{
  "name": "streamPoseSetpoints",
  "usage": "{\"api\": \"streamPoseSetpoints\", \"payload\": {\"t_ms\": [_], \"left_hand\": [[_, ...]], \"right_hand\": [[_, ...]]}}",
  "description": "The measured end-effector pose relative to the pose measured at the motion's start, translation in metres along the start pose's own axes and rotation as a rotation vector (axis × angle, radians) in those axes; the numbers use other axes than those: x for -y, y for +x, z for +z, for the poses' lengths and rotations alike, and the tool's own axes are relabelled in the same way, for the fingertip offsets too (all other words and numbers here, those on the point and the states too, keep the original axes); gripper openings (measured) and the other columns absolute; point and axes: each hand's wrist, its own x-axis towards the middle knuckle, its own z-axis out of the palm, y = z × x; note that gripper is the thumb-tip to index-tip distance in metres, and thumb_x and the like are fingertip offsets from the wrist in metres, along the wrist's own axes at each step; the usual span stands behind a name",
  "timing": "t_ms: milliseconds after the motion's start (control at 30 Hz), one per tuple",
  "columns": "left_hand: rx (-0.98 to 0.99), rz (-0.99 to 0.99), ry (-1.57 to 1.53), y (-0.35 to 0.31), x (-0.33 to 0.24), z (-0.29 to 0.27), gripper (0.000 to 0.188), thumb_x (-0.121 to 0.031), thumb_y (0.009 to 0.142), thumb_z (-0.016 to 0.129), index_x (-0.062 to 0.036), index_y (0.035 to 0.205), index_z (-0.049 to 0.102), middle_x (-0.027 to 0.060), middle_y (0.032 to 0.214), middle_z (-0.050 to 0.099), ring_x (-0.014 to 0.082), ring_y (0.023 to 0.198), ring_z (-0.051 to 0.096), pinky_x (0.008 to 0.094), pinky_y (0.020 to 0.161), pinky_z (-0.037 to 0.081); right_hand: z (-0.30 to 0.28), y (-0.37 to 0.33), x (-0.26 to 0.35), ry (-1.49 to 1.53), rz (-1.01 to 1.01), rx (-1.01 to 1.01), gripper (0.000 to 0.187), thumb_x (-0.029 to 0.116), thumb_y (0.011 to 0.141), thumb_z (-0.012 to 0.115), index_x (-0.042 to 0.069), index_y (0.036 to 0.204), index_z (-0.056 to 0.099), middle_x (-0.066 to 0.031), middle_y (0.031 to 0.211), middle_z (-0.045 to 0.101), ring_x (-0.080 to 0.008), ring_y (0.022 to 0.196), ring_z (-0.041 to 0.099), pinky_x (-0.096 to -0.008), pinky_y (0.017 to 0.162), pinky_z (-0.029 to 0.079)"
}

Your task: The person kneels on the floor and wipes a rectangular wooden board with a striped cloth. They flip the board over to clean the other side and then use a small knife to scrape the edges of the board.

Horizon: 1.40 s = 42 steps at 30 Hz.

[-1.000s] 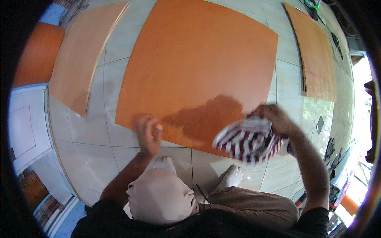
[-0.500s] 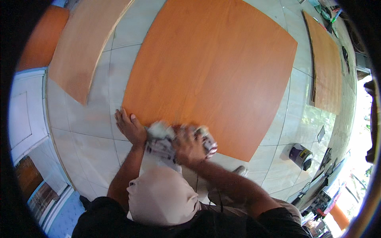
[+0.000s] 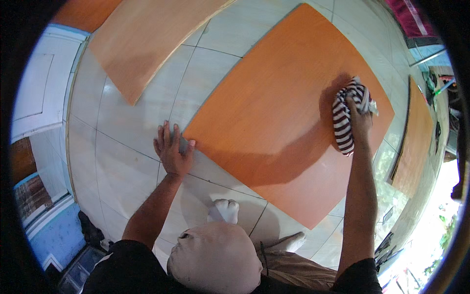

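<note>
A big flat board [image 3: 279, 112], orange-brown wood with faint grain and a soft sheen, lies on the glossy pale floor tiles [image 3: 125, 147]. Read it as a clock, twelve pointing away from the person. At three o'clock, on its face, the right hand [image 3: 361, 123] is closed over a bunched cloth [image 3: 343, 122], soft and puffy, striped dark red and white. The left hand [image 3: 174, 156] is well apart from it, at half past eight, fingers spread, palm down by the board's corner; I can't tell whether the thumb touches the wood. Around seven o'clock are feet in white socks [image 3: 225, 210]. Out at ten o'clock lies a paler wooden panel [image 3: 147, 46], straight-edged; just past three, a narrower plank [image 3: 413, 144]. Far off at nine stands a white door [image 3: 34, 81].
</note>
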Motion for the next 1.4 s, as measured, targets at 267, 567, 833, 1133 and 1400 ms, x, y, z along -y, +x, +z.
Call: {"api": "streamPoseSetpoints", "payload": {"t_ms": [267,567,833,1133,1400], "left_hand": [[-0.170,-0.117,-0.230,-0.011,0.026,0.027,0.081,-0.061,0.108,0.049,-0.0061,0.165,0.036,0.0254,0.173,0.028,0.0488,0.159,0.027,0.0677,0.128,0.015],[-0.602,-0.300,-0.356,-0.023,0.054,0.049,0.071,-0.052,0.113,0.039,-0.0029,0.164,0.030,0.0336,0.170,0.024,0.0483,0.161,0.021,0.0680,0.129,0.013],[-0.282,-0.287,-0.311,-0.007,0.003,0.006,0.084,-0.065,0.106,0.049,-0.0056,0.164,0.035,0.0318,0.174,0.019,0.0494,0.163,0.015,0.0737,0.126,0.005],[0.117,0.393,-0.107,-0.004,0.006,-0.003,0.080,-0.060,0.097,0.069,-0.0069,0.155,0.054,0.0210,0.167,0.044,0.0449,0.156,0.038,0.0740,0.124,0.020],[0.103,0.353,-0.207,-0.006,0.004,-0.006,0.078,-0.057,0.097,0.071,-0.0090,0.156,0.055,0.0195,0.165,0.049,0.0450,0.153,0.045,0.0711,0.125,0.022]], "right_hand": [[0.131,-0.202,0.273,-0.103,-0.674,0.428,0.036,0.022,0.096,0.060,0.001,0.124,0.069,-0.0218,0.122,0.066,-0.0352,0.117,0.062,-0.0581,0.101,0.049],[0.104,-0.143,0.211,0.841,-0.094,0.827,0.042,0.031,0.093,0.080,0.007,0.126,0.074,-0.0159,0.121,0.076,-0.0308,0.109,0.073,-0.0454,0.094,0.058],[0.031,0.088,0.050,-0.112,-0.010,-0.010,0.111,0.074,0.083,0.077,0.000,0.159,0.046,-0.0296,0.154,0.055,-0.0450,0.143,0.055,-0.0501,0.119,0.044],[0.117,-0.089,0.258,-0.463,-0.777,0.121,0.066,0.039,0.092,0.065,-0.006,0.141,0.059,-0.0348,0.138,0.061,-0.0496,0.130,0.061,-0.0699,0.104,0.048],[0.147,-0.027,0.216,0.002,-0.733,0.369,0.061,0.045,0.092,0.068,0.000,0.133,0.064,-0.0322,0.130,0.064,-0.0503,0.124,0.063,-0.0696,0.101,0.048]]}}
